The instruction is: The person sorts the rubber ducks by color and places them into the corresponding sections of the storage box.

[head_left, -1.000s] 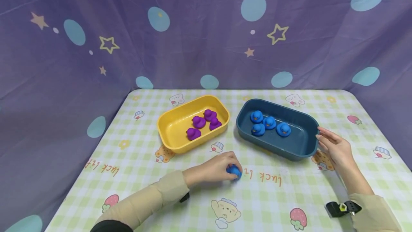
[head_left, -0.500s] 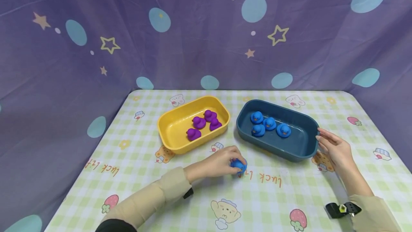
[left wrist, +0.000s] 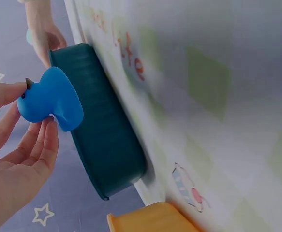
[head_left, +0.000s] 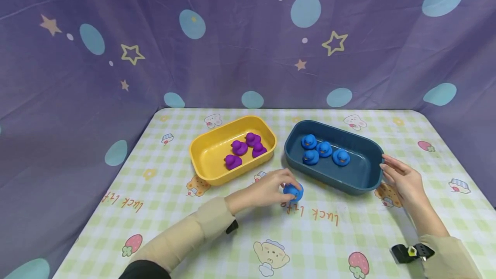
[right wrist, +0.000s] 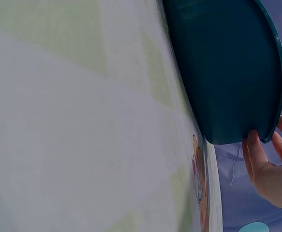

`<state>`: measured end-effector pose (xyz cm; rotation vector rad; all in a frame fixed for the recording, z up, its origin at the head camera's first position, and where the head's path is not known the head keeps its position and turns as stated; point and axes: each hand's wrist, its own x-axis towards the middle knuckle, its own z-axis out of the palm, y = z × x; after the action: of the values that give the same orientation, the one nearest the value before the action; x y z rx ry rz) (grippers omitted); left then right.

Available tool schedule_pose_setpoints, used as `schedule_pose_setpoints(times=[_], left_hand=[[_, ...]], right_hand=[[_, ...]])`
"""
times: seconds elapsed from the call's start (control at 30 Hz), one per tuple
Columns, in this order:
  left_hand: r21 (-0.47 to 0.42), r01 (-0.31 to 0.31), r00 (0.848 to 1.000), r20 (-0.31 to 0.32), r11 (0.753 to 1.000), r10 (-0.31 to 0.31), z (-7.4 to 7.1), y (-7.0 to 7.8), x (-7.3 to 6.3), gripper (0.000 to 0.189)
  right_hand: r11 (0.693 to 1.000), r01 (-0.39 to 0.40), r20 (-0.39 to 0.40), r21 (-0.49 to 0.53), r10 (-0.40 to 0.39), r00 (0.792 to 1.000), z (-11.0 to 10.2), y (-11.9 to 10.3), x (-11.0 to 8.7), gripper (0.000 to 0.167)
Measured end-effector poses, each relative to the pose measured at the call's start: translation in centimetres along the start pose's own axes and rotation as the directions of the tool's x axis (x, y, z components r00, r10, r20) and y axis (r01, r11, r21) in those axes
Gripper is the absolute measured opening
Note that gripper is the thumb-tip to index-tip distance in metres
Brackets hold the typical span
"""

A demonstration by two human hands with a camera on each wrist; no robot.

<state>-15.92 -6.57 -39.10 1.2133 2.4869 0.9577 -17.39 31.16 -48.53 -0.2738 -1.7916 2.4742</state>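
Note:
A blue rubber duck (head_left: pixel 294 192) is pinched between the thumb and fingers of my left hand (head_left: pixel 273 186), close over the cloth and in front of the two bins. In the left wrist view the duck (left wrist: pixel 53 99) overlaps the outer wall of the dark blue bin (left wrist: pixel 104 125). My right hand (head_left: pixel 407 184) holds the right end of that dark blue bin (head_left: pixel 364 169) at its rim. The right wrist view shows fingertips (right wrist: pixel 254 142) against the bin's outer wall, right below the lip. Several blue rubber ducks (head_left: pixel 324 149) sit inside the bin, mostly toward its left end.
Left of the dark blue bin stands a yellow bin (head_left: pixel 209 152) with several purple rubber ducks (head_left: pixel 239 147). Both rest on a green-and-white checked tablecloth (head_left: pixel 174 236) with printed figures. A purple patterned curtain (head_left: pixel 248 33) hangs behind the table.
My left hand has moved the blue duck forward and slightly right, toward the dark blue bin. The right hand has stayed at the bin's end.

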Motion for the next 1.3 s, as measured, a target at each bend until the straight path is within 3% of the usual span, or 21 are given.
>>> schedule_pose_setpoints(times=[0.47,0.7,1.0,1.17,1.3], left_hand=[[-0.032,-0.047,0.998,-0.032,0.998,0.046,-1.2,1.1,2.2,0.020],[-0.007,-0.123,0.990,-0.076,0.992,0.122,-1.5,1.5,3.7,0.019],[0.031,-0.138,0.989,-0.055,0.990,0.140,-2.1,2.3,5.6,0.019],[0.077,-0.157,0.986,-0.041,0.985,0.160,-2.2,2.4,6.8,0.019],[0.102,-0.157,0.987,-0.018,0.982,0.159,-2.3,2.5,7.7,0.021]], right_hand=[[1.000,-0.017,-0.031,0.008,0.017,0.999,-0.2,0.4,0.3,0.046],[1.000,-0.021,-0.032,0.007,0.021,0.999,-0.2,0.4,0.3,0.046],[1.000,-0.003,-0.013,-0.014,0.003,1.000,-0.1,0.2,0.2,0.046],[0.998,-0.008,-0.034,-0.063,0.006,0.999,0.4,-0.4,-0.3,0.039],[0.999,-0.008,-0.022,-0.043,0.007,1.000,1.5,-1.5,-1.2,0.032]])
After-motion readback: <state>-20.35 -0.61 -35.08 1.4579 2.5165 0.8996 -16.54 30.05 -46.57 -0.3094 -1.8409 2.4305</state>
